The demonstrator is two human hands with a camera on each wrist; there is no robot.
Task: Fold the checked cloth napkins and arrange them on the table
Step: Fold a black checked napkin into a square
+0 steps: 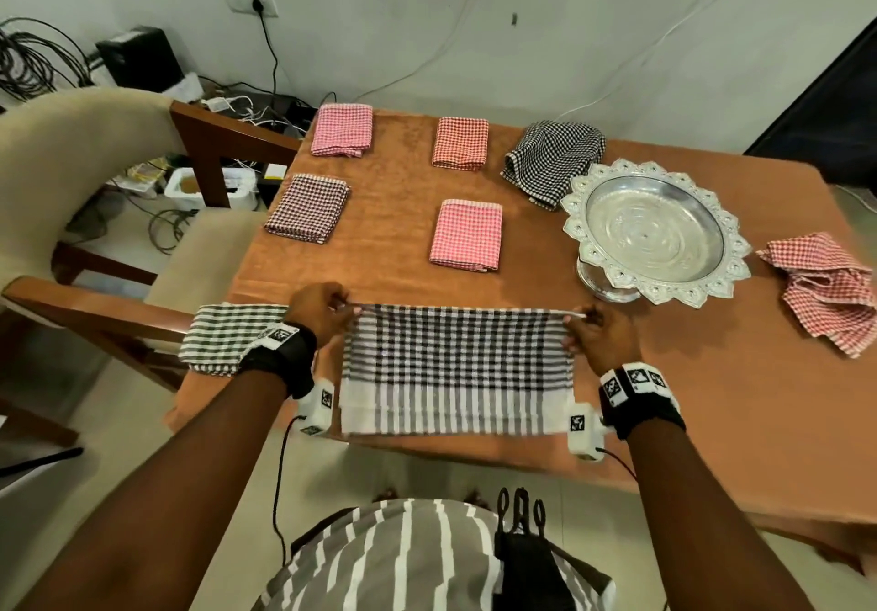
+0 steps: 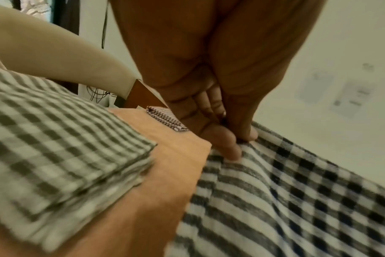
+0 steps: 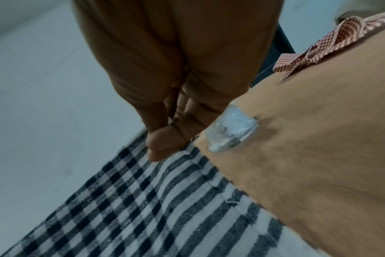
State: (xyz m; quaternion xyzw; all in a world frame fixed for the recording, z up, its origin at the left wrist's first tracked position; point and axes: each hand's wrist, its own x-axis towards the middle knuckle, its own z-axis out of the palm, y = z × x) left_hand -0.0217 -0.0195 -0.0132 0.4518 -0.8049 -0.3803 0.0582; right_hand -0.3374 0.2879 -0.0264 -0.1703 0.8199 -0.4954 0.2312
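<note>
A black-and-white checked napkin (image 1: pixel 458 368) hangs stretched above the table's near edge. My left hand (image 1: pixel 327 309) pinches its upper left corner, thumb and forefinger on the cloth (image 2: pixel 275 200). My right hand (image 1: pixel 591 325) pinches the upper right corner (image 3: pixel 165 200). A folded grey-checked napkin (image 1: pixel 228 337) lies beside my left wrist at the table's near left corner. Several folded napkins lie farther back: pink (image 1: pixel 341 130), orange-red (image 1: pixel 460 142), dark brown (image 1: pixel 308 208) and pink (image 1: pixel 467 235). A crumpled black-checked napkin (image 1: pixel 553 154) and a crumpled red-checked one (image 1: pixel 825 292) lie unfolded.
A silver pedestal bowl (image 1: pixel 655 228) stands on the orange tablecloth (image 1: pixel 664 373) at the right, its foot close to my right hand. A beige armchair (image 1: pixel 95 173) stands against the table's left side. Cables and boxes lie on the floor beyond it.
</note>
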